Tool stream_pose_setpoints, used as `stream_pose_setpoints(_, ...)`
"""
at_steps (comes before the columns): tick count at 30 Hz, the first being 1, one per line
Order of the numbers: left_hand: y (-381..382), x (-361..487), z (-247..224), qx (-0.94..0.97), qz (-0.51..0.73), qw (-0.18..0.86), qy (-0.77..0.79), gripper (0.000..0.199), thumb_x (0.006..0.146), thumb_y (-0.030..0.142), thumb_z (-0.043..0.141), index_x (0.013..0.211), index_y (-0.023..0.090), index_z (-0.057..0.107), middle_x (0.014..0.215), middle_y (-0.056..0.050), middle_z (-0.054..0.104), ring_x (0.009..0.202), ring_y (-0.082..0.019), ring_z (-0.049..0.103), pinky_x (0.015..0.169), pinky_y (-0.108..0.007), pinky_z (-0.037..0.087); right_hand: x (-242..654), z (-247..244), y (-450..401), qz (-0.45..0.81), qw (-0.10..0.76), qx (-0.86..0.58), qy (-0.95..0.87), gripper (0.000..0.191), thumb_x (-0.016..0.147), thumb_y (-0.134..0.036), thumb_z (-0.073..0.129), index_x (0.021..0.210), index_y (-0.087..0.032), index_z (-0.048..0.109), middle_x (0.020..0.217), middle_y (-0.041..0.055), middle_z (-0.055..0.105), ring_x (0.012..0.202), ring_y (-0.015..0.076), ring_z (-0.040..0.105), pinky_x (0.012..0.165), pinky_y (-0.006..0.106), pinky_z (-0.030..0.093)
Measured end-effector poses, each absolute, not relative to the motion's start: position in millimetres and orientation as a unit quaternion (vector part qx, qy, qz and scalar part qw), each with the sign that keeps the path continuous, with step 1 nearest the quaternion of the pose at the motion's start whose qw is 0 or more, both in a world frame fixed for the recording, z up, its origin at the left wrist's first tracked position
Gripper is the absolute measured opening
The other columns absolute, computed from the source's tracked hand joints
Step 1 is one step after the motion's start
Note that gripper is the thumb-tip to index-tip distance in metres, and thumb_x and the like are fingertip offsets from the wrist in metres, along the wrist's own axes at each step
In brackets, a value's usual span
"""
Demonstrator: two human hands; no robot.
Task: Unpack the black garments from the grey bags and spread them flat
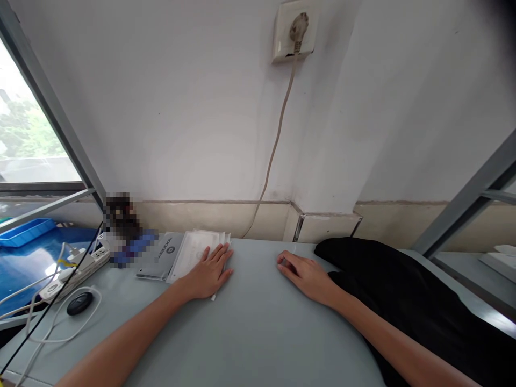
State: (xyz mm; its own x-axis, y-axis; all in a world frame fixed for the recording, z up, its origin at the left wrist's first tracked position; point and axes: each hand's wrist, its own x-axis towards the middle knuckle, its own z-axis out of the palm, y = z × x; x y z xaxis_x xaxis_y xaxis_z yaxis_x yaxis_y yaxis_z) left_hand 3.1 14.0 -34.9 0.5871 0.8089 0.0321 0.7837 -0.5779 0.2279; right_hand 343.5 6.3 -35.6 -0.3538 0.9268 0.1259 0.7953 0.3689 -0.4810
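Observation:
My left hand (pixel 208 274) lies palm down with its fingers stretched out, resting over the right edge of a stack of clear plastic packets (pixel 192 251). A grey printed packet (pixel 158 257) lies against the left side of that stack. A small pale tip sticks out below the left thumb; I cannot tell what it belongs to. My right hand (pixel 304 275) rests on the grey tabletop (pixel 258 333) with its fingers curled in toward the thumb, and nothing shows between them. Close by on its right spreads a black cloth (pixel 374 279), partly under my right forearm.
A power strip (pixel 94 263), white cables and a black oval device (pixel 79 303) sit at the left. Beyond them is a blue tray (pixel 28 232). A cord runs down from the wall socket (pixel 296 29) behind the table. Grey metal posts (pixel 463 199) stand on both sides.

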Motion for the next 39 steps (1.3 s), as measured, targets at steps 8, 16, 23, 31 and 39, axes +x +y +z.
stream_pose_setpoints(8, 13.4, 3.7, -33.0, 0.884, 0.057, 0.093, 0.454, 0.068, 0.112, 0.062, 0.017, 0.169, 0.025, 0.02, 0.177, -0.008, 0.012, 0.164, -0.028, 0.01, 0.132, -0.054, 0.007, 345.1, -38.1, 6.6, 0.173, 0.192, -0.532, -0.806, 0.023, 0.105, -0.044, 0.041, 0.108, -0.029, 0.057, 0.082, -0.0001, 0.07, 0.074, 0.0236, 0.064, 0.068, 0.036, 0.044)
stream_pose_setpoints(16, 14.7, 2.0, -37.3, 0.888, 0.07, 0.079, 0.448, 0.067, 0.112, 0.062, 0.017, 0.17, 0.029, 0.02, 0.177, -0.006, 0.014, 0.164, -0.027, 0.012, 0.132, -0.054, 0.009, 345.0, -39.4, 7.2, 0.171, 0.196, -0.533, -0.806, 0.022, 0.105, -0.043, 0.042, 0.109, -0.029, 0.058, 0.083, -0.0005, 0.07, 0.074, 0.0232, 0.065, 0.069, 0.035, 0.044)
stream_pose_setpoints(23, 15.1, 3.3, -35.6, 0.885, 0.06, 0.088, 0.454, 0.068, 0.112, 0.062, 0.017, 0.169, 0.025, 0.021, 0.177, -0.008, 0.013, 0.164, -0.028, 0.01, 0.132, -0.055, 0.008, 344.4, -36.8, 6.6, 0.166, 0.196, -0.533, -0.806, 0.021, 0.105, -0.042, 0.043, 0.108, -0.029, 0.058, 0.083, -0.0002, 0.071, 0.075, 0.0237, 0.065, 0.069, 0.035, 0.043)
stream_pose_setpoints(31, 11.0, 6.7, -26.8, 0.879, 0.042, 0.098, 0.465, 0.069, 0.112, 0.062, 0.018, 0.169, 0.023, 0.022, 0.177, -0.007, 0.01, 0.165, -0.027, 0.008, 0.133, -0.056, 0.008, 344.9, -37.0, 6.4, 0.167, 0.197, -0.533, -0.806, 0.02, 0.104, -0.043, 0.044, 0.108, -0.03, 0.058, 0.083, -0.0005, 0.071, 0.076, 0.0237, 0.065, 0.069, 0.035, 0.043)
stream_pose_setpoints(39, 14.3, 3.2, -34.8, 0.885, 0.066, 0.084, 0.452, 0.067, 0.112, 0.062, 0.018, 0.17, 0.028, 0.021, 0.177, -0.006, 0.016, 0.164, -0.027, 0.012, 0.132, -0.055, 0.01, 344.7, -37.4, 6.8, 0.166, 0.194, -0.531, -0.808, 0.02, 0.105, -0.042, 0.042, 0.108, -0.029, 0.057, 0.083, -0.0008, 0.07, 0.074, 0.0229, 0.065, 0.069, 0.035, 0.043)
